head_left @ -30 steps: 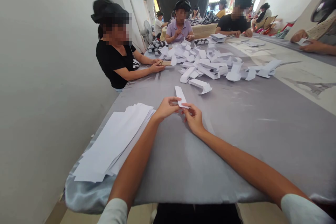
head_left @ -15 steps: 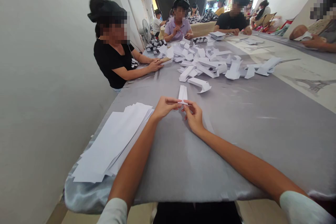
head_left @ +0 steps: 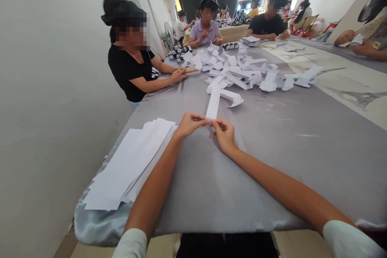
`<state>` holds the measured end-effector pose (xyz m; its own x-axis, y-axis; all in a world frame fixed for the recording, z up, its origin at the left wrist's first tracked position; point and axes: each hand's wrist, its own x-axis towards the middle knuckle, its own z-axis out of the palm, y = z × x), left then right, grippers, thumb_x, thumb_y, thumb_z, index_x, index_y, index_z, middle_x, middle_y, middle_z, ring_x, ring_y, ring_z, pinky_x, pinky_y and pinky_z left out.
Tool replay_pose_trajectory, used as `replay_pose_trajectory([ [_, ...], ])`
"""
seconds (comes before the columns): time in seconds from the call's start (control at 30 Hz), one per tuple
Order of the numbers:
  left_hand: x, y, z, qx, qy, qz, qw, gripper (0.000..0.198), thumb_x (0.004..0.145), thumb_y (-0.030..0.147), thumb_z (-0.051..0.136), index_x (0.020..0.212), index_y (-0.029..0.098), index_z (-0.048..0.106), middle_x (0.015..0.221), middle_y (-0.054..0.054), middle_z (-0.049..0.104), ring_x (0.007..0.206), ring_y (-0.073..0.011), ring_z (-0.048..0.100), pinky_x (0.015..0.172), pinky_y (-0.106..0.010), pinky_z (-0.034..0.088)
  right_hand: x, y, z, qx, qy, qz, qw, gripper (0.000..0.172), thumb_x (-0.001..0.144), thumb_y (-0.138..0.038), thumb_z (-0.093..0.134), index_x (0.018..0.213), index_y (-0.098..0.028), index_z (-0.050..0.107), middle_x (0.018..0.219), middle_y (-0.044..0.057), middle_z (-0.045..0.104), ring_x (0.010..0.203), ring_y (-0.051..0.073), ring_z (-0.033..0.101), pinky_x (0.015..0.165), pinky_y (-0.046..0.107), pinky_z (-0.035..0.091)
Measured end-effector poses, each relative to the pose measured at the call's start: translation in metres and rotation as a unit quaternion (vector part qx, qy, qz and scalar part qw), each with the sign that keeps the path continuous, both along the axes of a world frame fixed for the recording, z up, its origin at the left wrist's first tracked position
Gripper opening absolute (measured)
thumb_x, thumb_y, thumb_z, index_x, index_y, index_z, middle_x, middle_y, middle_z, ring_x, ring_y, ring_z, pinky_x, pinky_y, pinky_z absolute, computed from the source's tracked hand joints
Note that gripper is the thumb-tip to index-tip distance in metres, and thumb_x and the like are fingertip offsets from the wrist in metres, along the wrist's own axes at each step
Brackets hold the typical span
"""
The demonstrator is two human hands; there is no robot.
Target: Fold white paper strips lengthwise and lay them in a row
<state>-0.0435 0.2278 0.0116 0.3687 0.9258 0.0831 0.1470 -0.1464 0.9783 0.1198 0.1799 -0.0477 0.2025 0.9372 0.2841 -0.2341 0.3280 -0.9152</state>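
Observation:
A long narrow white paper strip (head_left: 213,104) stands out away from me over the grey table (head_left: 272,161). My left hand (head_left: 191,123) pinches its near end from the left. My right hand (head_left: 224,133) pinches the same end from the right, fingers curled. Both hands hover just above the tablecloth, close together. To the left of my left arm lies a fanned stack of flat white sheets (head_left: 130,165).
A heap of folded white paper pieces (head_left: 242,72) covers the middle of the table beyond my hands. A person in black (head_left: 130,64) sits at the left edge; others sit at the far end and at the right. A white wall runs along the left.
The strip in my hands has unfolded to a longer length and now reaches farther away from me. My hands have stayed nearly in place.

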Motion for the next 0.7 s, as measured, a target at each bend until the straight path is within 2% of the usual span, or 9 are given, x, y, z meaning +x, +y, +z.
replay_pose_trajectory([
  [0.1,0.002,-0.002,-0.002,-0.007,0.009,0.018,1.000,0.046,0.066,0.050,0.095,0.088,0.012,0.084,0.088,-0.012,0.082,0.079,-0.0215,0.076,0.079,-0.031,0.060,0.000,0.002,0.000,-0.010,0.006,-0.011,1.000,0.032,0.086,-0.050,0.077,0.085,-0.018,0.077,0.088,0.008,0.071,0.080,0.020,0.065,0.045,0.024,0.055],
  [0.27,0.006,-0.004,-0.002,-0.020,-0.011,0.058,0.998,0.048,0.057,0.049,0.099,0.079,0.012,0.079,0.081,-0.012,0.080,0.074,-0.0216,0.075,0.077,-0.033,0.062,0.000,0.005,-0.005,-0.032,0.030,-0.017,0.999,0.032,0.082,-0.048,0.081,0.090,-0.017,0.075,0.087,0.009,0.074,0.080,0.021,0.069,0.045,0.025,0.054],
  [0.4,0.007,-0.005,-0.004,-0.025,-0.024,0.055,0.998,0.048,0.057,0.048,0.100,0.077,0.012,0.075,0.079,-0.010,0.079,0.073,-0.0208,0.075,0.075,-0.033,0.062,0.000,0.006,-0.006,-0.031,0.043,-0.015,0.998,0.033,0.082,-0.048,0.081,0.092,-0.017,0.072,0.085,0.008,0.073,0.078,0.020,0.069,0.046,0.025,0.056],
  [0.57,0.005,-0.001,-0.010,-0.041,-0.049,0.063,0.996,0.060,0.053,0.044,0.103,0.088,0.015,0.065,0.077,-0.006,0.077,0.070,-0.0200,0.075,0.069,-0.033,0.063,-0.002,0.005,-0.003,-0.034,0.075,-0.020,0.996,0.043,0.075,-0.045,0.087,0.098,-0.021,0.060,0.084,0.003,0.068,0.078,0.021,0.071,0.044,0.025,0.057],
  [0.7,0.003,0.001,-0.012,-0.054,-0.061,0.055,0.995,0.063,0.055,0.043,0.103,0.098,0.014,0.066,0.080,-0.008,0.079,0.073,-0.0207,0.077,0.071,-0.034,0.065,-0.001,0.004,-0.002,-0.040,0.083,-0.021,0.996,0.050,0.075,-0.043,0.088,0.103,-0.023,0.053,0.084,0.000,0.067,0.077,0.021,0.072,0.043,0.025,0.056],
])
